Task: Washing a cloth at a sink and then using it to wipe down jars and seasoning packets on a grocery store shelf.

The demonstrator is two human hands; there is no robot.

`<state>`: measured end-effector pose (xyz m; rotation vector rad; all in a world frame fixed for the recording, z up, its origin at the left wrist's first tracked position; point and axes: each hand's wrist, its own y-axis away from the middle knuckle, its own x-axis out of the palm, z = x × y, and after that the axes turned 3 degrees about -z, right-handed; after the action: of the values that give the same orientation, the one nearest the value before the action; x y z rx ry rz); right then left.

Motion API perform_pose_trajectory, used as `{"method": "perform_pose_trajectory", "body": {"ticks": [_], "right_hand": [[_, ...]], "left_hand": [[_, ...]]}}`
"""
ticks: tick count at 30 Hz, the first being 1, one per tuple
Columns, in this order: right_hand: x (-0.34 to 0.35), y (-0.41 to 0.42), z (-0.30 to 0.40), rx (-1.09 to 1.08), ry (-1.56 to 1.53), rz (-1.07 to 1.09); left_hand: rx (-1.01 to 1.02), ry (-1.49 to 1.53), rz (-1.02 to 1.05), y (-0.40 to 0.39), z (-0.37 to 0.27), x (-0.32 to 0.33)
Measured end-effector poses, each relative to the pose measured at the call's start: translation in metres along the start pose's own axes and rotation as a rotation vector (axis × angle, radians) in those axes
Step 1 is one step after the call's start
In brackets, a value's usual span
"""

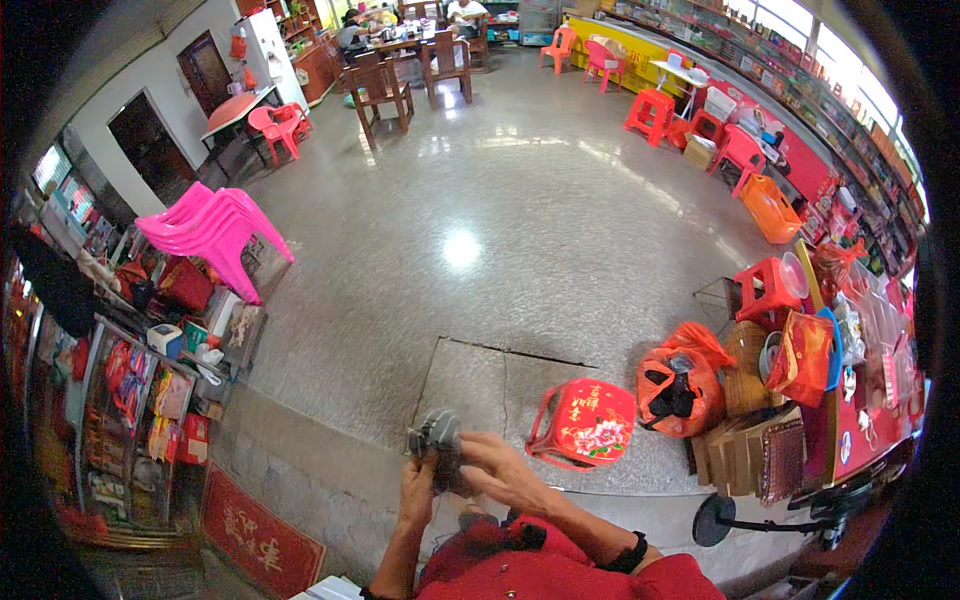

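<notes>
Both hands are raised in front of my red shirt, at the lower middle of the head view. A dark grey object [444,431], perhaps a shoe, is between them; blur hides its exact kind. My left hand [421,480] grips its lower left side, thumb upward. My right hand [491,465] lies against its right side with the fingers spread, touching it. A red plastic stool [589,424] with a printed flower and writing on its seat stands on the floor to the right of the hands.
An orange plastic bag [701,409] with dark contents and cardboard pieces [742,454] lie right of the stool. Stacked pink chairs [217,232] stand left, above a display case [124,442]. A red mat [259,532] lies lower left. People sit around a far table [401,41].
</notes>
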<state>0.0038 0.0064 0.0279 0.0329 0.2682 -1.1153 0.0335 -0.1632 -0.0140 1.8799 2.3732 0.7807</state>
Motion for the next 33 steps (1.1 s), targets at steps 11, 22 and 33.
{"method": "perform_pose_trajectory", "body": {"ticks": [11, 22, 33], "right_hand": [[-0.003, 0.000, -0.009, 0.037, 0.000, -0.067], [-0.020, 0.009, -0.044, 0.110, 0.163, 0.069], [-0.028, -0.005, -0.041, 0.147, 0.208, 0.166]], "left_hand": [[0.137, 0.097, -0.190, -0.008, -0.007, -0.016], [0.133, 0.262, -0.356, 0.007, -0.036, -0.002], [0.116, 0.210, -0.311, 0.012, -0.029, 0.011]]}}
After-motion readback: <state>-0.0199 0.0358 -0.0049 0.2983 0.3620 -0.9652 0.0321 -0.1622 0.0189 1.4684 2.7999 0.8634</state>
